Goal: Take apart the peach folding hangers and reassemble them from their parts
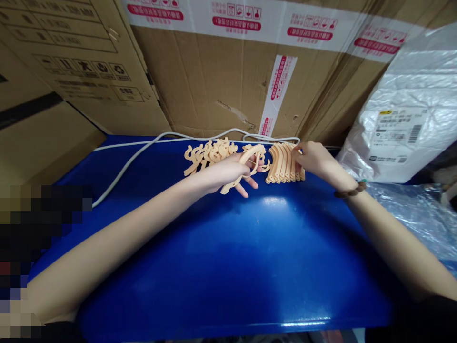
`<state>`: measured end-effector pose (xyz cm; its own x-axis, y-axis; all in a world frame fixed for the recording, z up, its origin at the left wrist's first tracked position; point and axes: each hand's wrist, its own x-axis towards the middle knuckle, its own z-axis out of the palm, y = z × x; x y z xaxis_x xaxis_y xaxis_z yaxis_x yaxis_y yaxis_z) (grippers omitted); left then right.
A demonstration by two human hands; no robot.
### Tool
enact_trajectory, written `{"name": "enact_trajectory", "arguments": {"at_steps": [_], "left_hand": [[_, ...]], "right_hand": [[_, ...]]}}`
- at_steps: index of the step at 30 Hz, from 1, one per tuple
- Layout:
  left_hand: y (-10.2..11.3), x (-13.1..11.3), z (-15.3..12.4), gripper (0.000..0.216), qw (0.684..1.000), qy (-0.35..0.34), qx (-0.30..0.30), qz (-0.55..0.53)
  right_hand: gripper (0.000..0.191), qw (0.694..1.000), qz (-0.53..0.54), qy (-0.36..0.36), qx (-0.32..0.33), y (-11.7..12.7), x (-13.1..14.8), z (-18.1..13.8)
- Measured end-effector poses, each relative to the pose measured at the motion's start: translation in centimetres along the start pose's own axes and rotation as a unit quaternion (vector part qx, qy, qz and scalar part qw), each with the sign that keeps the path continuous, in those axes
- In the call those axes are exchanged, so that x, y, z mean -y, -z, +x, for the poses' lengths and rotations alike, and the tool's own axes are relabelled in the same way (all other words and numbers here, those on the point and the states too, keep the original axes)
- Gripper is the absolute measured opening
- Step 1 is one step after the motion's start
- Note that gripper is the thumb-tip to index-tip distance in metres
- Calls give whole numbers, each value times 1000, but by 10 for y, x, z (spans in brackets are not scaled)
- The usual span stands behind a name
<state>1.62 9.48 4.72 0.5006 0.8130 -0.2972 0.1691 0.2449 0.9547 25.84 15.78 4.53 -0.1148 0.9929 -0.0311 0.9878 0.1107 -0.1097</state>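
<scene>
Peach plastic hook-shaped pieces lie at the far side of a glossy blue table (228, 257). My left hand (228, 172) is closed on one curved hook piece (246, 159), held just above the table. To its left lies a loose pile of hook pieces (209, 153). My right hand (312, 159) rests with fingers curled against a neat stack of hook pieces (283, 164) standing on edge. A bead bracelet (352, 191) is on my right wrist.
Large cardboard boxes (221, 85) with red-and-white tape wall off the back and left. A white cable (143, 150) runs along the table's far edge. A white plastic parcel bag (403, 124) leans at the right, with clear plastic sheeting (417, 214) below it.
</scene>
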Motion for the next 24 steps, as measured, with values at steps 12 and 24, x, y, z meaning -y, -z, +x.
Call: {"name": "enact_trajectory", "arguments": {"at_steps": [12,24], "left_hand": [[-1,1,1,37,1000,-3,-6,-5],[1,10,13,55,989,-105,-93,-48]], "right_hand": [[34,999,33,-13,17,3,4,-1],[54,969,185,161,-39,14,51,-42]]}}
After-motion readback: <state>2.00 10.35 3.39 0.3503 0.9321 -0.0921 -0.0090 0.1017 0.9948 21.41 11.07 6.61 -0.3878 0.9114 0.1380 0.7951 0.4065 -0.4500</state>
